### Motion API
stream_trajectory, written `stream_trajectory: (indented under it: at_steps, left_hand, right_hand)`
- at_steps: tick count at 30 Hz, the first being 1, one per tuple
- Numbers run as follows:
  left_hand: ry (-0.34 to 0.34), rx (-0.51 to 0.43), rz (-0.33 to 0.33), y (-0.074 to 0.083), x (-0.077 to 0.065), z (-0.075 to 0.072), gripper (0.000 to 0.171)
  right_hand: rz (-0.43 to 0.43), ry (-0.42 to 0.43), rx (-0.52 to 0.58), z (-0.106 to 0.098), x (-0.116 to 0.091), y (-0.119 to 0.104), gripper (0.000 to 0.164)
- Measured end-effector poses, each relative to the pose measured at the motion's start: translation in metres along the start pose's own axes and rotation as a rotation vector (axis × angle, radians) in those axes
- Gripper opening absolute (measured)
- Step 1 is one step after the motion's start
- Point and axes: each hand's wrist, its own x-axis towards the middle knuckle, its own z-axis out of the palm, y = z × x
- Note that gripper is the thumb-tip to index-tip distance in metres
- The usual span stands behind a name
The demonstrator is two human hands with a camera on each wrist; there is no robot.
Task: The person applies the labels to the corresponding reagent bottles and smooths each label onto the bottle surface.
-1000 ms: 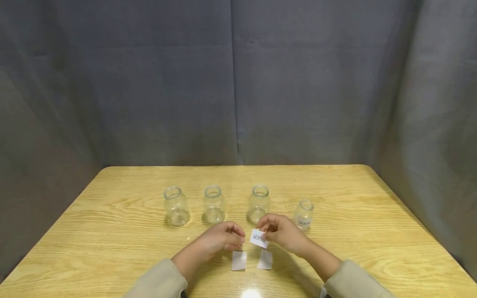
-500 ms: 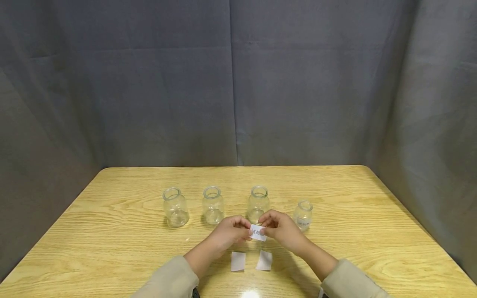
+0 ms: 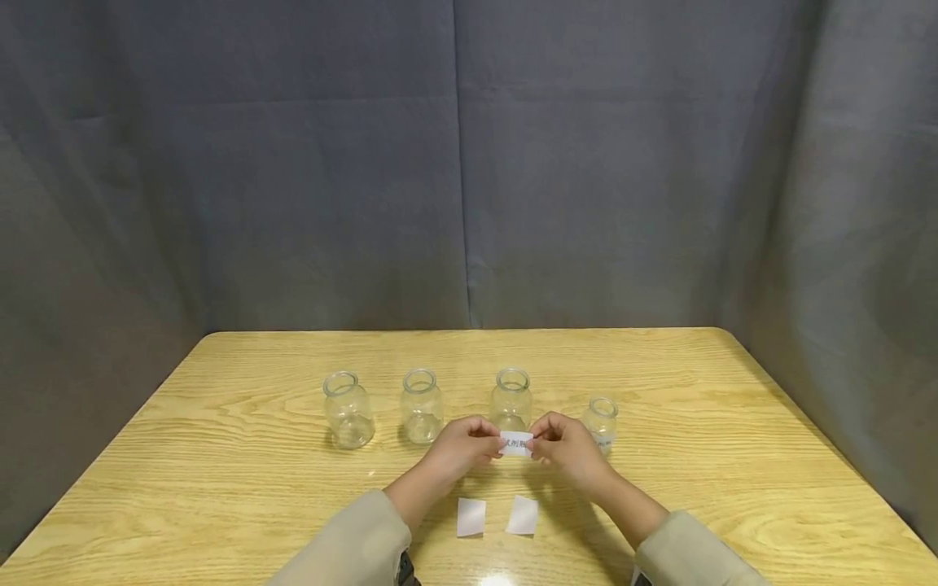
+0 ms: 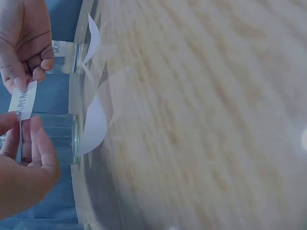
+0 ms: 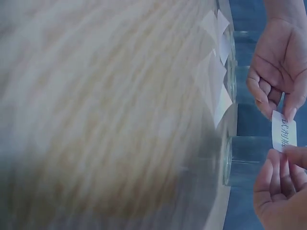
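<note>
Between my two hands is a small white label (image 3: 516,443) with dark handwritten characters, its written face toward the head camera. My left hand (image 3: 458,449) pinches its left edge, and my right hand (image 3: 574,452) pinches the right edge. Both wrist views show thumb and fingertips on the label (image 4: 23,101). Just behind it stands a clear glass jar (image 3: 511,399), its lower part covered by label and hands. A smaller glass jar (image 3: 602,417), partly behind my right hand, bears a similar written label (image 3: 604,443).
Two more glass jars, one at far left (image 3: 348,411) and one left of centre (image 3: 421,407), stand in the row on the wooden table (image 3: 220,488). Two curled pieces of white paper, a left piece (image 3: 471,518) and a right piece (image 3: 523,516), lie nearer the front. Grey curtains (image 3: 330,163) hang behind.
My left hand has come right and taken hold of the label's left edge. Both hands have then carried the label slightly right and away toward the jar, levelling it.
</note>
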Motion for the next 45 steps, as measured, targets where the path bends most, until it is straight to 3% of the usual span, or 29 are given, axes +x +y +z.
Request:
stream_trajectory:
  at_steps: [7,14,23,33,45]
  left_hand:
    - [0.021,0.066,-0.002,-0.001,0.007,0.003,0.015]
    - [0.069,0.074,-0.001,-0.001,0.013,0.007,0.01]
    - [0.16,0.15,0.009,0.0,0.018,0.01,0.009]
    - [0.23,0.204,-0.008,0.001,0.017,0.012,0.007]
    - [0.233,0.197,-0.003,0.0,0.017,0.009,0.006]
  right_hand:
    - [0.031,0.089,-0.068,0.002,0.006,0.005,0.006]
    - [0.052,0.169,-0.137,0.004,0.016,0.008,0.005]
    - [0.061,0.195,-0.181,0.003,0.024,0.009,0.006]
    - [0.069,0.206,-0.148,0.005,0.028,0.012,0.009]
    - [0.05,0.201,-0.17,0.006,0.03,0.013,0.007]
